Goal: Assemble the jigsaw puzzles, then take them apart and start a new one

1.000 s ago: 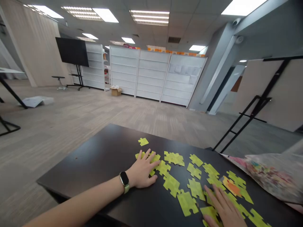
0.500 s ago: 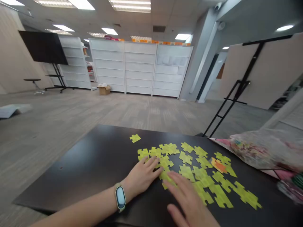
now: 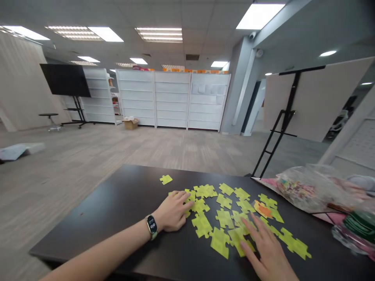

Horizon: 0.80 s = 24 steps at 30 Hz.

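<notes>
Several yellow-green puzzle pieces [image 3: 224, 217] lie face down on a black table [image 3: 117, 218]. One piece [image 3: 165, 179] sits apart at the far left, and one piece [image 3: 261, 209] shows an orange face. My left hand [image 3: 172, 212], with a watch on its wrist, rests flat with its fingers spread on the pieces at the left of the group. My right hand [image 3: 268, 249] lies flat and open at the near right, fingertips on the nearest pieces. Neither hand holds anything.
A clear plastic bag [image 3: 307, 187] with coloured pieces lies at the table's right, by a green-and-pink bundle [image 3: 357, 226]. Beyond the table are a black easel stand [image 3: 278, 128], white shelving [image 3: 172, 99] and a screen on a stand [image 3: 66, 80].
My right hand has slid from the middle of the pieces back to the near right. Some pieces have shifted and spread a little. My left hand stays on the left pieces.
</notes>
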Each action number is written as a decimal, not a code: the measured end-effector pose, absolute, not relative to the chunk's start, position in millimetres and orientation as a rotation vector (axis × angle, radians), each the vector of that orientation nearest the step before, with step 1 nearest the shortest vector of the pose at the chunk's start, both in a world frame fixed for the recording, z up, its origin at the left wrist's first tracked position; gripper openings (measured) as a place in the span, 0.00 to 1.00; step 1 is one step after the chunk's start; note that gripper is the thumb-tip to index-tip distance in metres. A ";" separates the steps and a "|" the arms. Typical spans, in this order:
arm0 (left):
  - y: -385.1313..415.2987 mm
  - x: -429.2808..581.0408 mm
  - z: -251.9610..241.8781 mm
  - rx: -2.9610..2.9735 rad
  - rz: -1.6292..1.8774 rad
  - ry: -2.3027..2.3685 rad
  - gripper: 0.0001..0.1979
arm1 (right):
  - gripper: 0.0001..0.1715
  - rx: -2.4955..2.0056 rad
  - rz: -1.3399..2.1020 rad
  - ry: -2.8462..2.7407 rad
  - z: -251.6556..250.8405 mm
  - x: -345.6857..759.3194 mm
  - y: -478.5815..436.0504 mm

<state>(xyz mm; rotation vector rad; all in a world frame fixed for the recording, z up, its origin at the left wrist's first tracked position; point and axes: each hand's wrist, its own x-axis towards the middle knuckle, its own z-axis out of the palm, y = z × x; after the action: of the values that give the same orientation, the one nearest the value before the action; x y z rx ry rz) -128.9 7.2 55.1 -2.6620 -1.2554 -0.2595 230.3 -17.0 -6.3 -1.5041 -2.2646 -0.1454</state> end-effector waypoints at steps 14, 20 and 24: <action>74.1 -164.8 34.5 -2.709 -0.226 -1.661 0.38 | 0.42 -1.601 0.176 -2.510 22.0 217.2 -4.8; 40.2 -184.9 36.5 -2.900 -0.173 -1.504 0.37 | 0.34 -1.375 0.418 -2.573 44.8 198.9 -15.4; 18.2 -193.5 36.3 -2.983 -0.152 -1.394 0.52 | 0.50 -1.183 0.571 -2.672 53.7 163.6 -7.3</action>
<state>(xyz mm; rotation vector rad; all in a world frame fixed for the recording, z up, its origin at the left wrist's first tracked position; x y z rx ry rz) -193.5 18.2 36.3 -2.9827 -1.3942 -0.1522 163.6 -7.3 53.7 -1.1828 -2.6719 0.5714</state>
